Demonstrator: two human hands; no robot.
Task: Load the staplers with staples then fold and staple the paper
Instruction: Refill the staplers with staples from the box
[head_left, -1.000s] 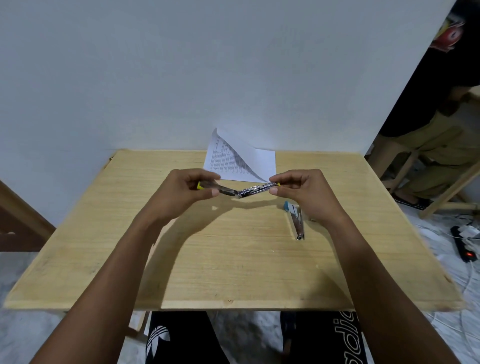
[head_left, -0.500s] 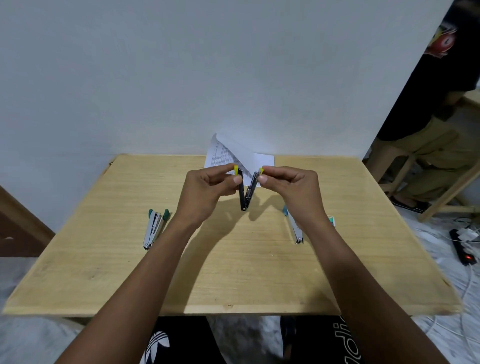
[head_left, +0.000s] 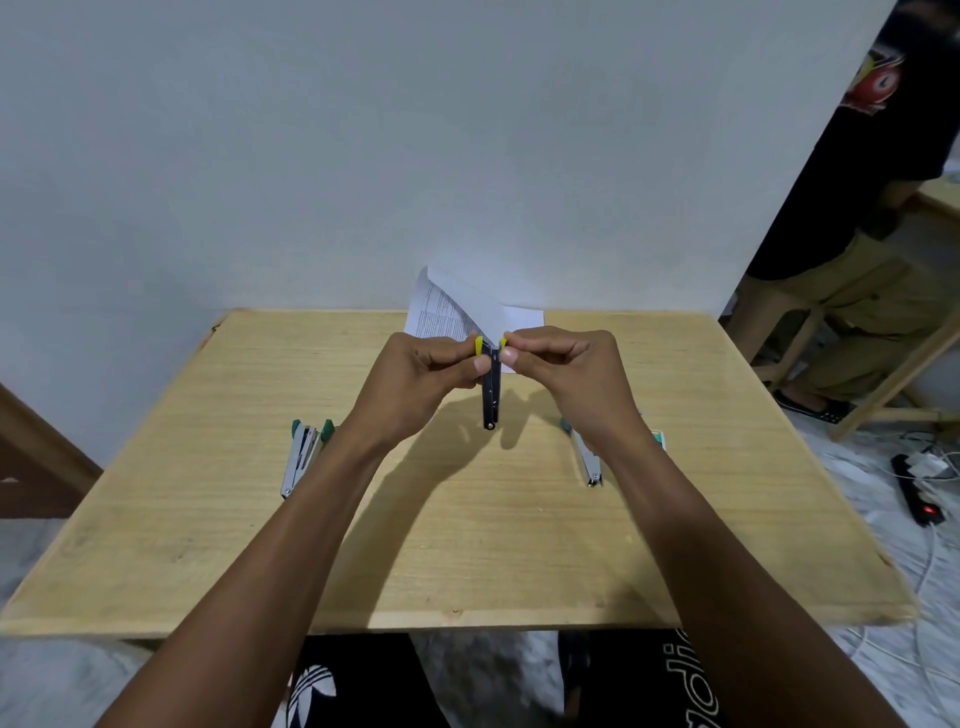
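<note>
Left hand (head_left: 426, 379), right hand (head_left: 561, 374) pinch yellow-tipped stapler (head_left: 491, 387) above table (head_left: 208, 519), arms seemingly nearly closed

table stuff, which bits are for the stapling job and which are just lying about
For the job:
yellow-tipped stapler, held by left hand and right hand
green-tipped stapler
third stapler
folded paper

Just lying about:
power strip and cables on the floor
wooden stool beside the table

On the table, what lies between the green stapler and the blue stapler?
In the head view, nothing lies on the table between the green stapler and the blue stapler; only bare wood, crossed above by the left forearm and its shadow.
</note>
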